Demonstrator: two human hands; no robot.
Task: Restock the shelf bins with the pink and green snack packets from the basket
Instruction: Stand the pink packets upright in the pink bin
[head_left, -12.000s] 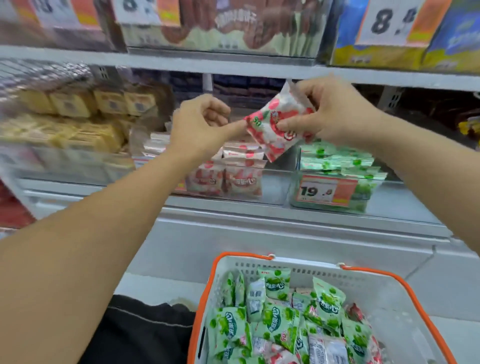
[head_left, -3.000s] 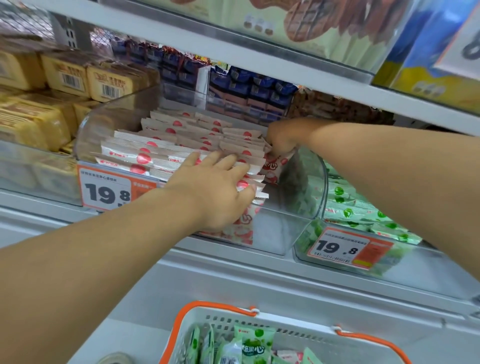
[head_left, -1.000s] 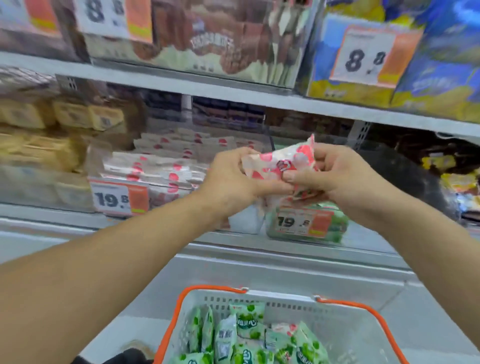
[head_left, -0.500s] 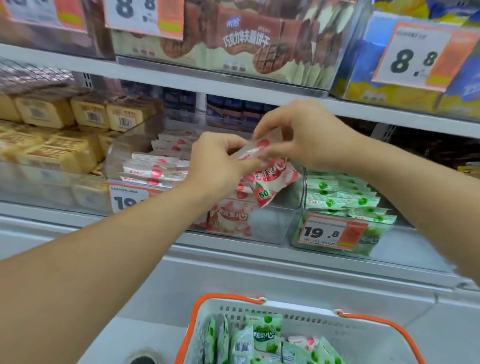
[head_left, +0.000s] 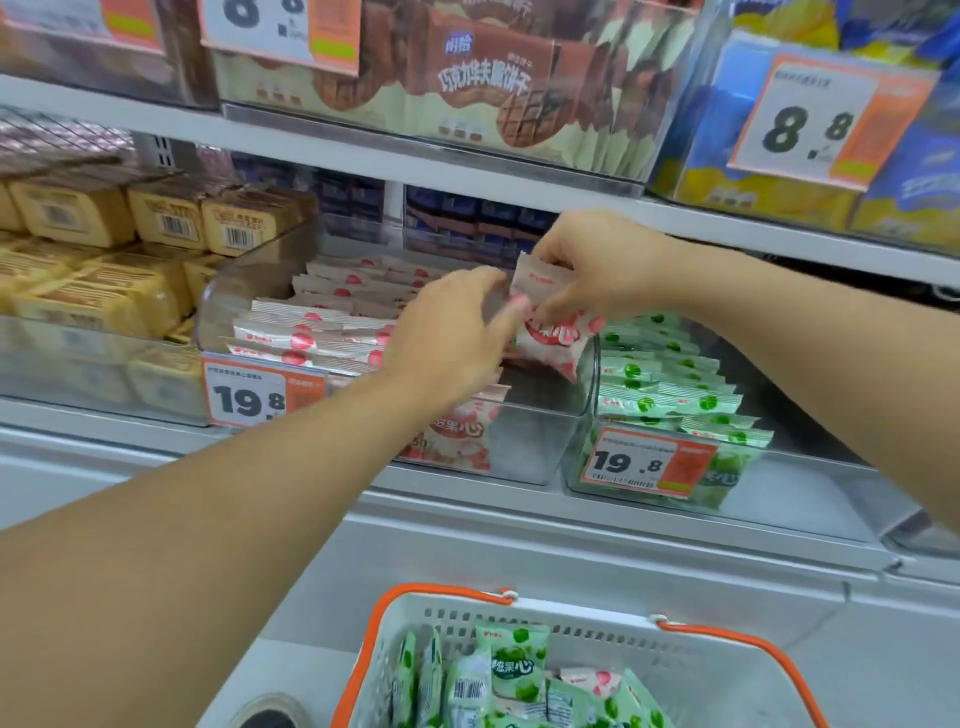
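My right hand (head_left: 597, 260) pinches the top edge of a pink snack packet (head_left: 553, 338) and holds it over the right end of the clear pink bin (head_left: 540, 447). My left hand (head_left: 457, 332) reaches in beside it, fingers extended against the packet and the rows of pink packets (head_left: 311, 332) standing in the bin. The neighbouring clear bin (head_left: 576, 467) holds green packets (head_left: 670, 384). Below, a white basket with orange handles (head_left: 691, 675) carries mostly green packets (head_left: 511, 660) and a pink one (head_left: 592, 680).
Yellow boxed snacks (head_left: 93, 270) fill the bin to the left. An upper shelf (head_left: 363, 156) with biscuit packs hangs just above my hands. Orange price tags (head_left: 649, 462) sit on the bin fronts. A grey ledge (head_left: 571, 540) runs below the bins.
Both hands have lowered the pink packet from in front of the shelf into the right end of the pink bin. The left hand's fingers have straightened.
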